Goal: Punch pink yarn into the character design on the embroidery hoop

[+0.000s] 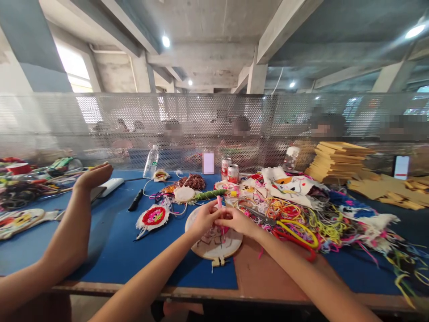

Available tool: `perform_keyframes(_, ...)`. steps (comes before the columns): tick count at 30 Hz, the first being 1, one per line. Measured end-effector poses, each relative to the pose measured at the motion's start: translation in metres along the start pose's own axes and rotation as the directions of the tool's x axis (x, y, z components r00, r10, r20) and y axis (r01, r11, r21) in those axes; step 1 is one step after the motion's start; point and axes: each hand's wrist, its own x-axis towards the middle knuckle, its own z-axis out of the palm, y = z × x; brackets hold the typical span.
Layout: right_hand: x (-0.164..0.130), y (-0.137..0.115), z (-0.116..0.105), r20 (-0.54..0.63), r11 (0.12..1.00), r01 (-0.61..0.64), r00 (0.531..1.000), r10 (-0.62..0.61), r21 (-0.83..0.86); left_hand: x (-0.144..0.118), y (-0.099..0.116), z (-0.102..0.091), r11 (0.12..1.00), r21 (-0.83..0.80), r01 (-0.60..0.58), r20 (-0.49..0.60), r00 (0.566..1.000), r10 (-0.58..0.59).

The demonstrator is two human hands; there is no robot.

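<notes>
My left hand and my right hand meet above a round embroidery hoop with pale cloth stretched in it. Between their fingertips stands a pink-handled punch needle, its thin metal shaft pointing down at the cloth. Fingers of both hands are closed on it; the exact grip is partly hidden. Dark drawn lines and a pink patch show on the cloth under my hands. The hoop's screw clamp faces the table's front edge.
Right of the hoop lie scissors with yellow and red handles and a heap of tangled yarn. A co-worker's arm reaches in from the left. Cans, a bottle and stacked cardboard stand before a perforated metal screen.
</notes>
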Motion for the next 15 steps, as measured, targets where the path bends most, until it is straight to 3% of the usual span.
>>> perform_keyframes(2,0.0,0.005,-0.003,-0.003,0.999,-0.028,1.0,0.029,0.039,0.0,-0.002,-0.001,0.998,0.058,-0.006,0.019,1.0,0.005)
perform_keyframes(5,-0.001,0.01,-0.012,-0.019,0.991,-0.089,0.996,0.091,0.096,0.001,-0.002,-0.001,1.0,0.013,0.001,0.051,0.999,-0.002)
perform_keyframes(8,0.0,0.014,-0.026,-0.122,0.975,-0.147,0.978,0.169,0.169,0.002,0.002,-0.002,0.998,-0.041,0.055,0.058,0.997,-0.052)
perform_keyframes(10,0.001,0.016,-0.035,-0.229,0.965,-0.131,0.956,0.183,0.226,0.003,0.005,-0.005,0.993,0.108,0.056,-0.004,0.998,-0.056)
perform_keyframes(11,0.002,0.017,-0.039,-0.278,0.963,-0.11,0.944,0.179,0.246,0.004,0.006,-0.008,0.961,0.273,0.04,-0.055,0.998,-0.026)
perform_keyframes(12,0.002,0.018,-0.042,-0.316,0.962,-0.089,0.933,0.171,0.259,0.004,0.006,-0.011,0.88,0.475,0.026,-0.104,0.994,0.027)
perform_keyframes(14,0.003,0.021,-0.047,-0.348,0.962,-0.072,0.923,0.164,0.262,0.005,0.004,-0.018,0.572,0.817,0.063,-0.166,0.978,0.129)
perform_keyframes(15,0.003,0.023,-0.049,-0.355,0.963,-0.073,0.92,0.166,0.259,0.005,0.002,-0.022,0.413,0.904,0.107,-0.181,0.973,0.144)
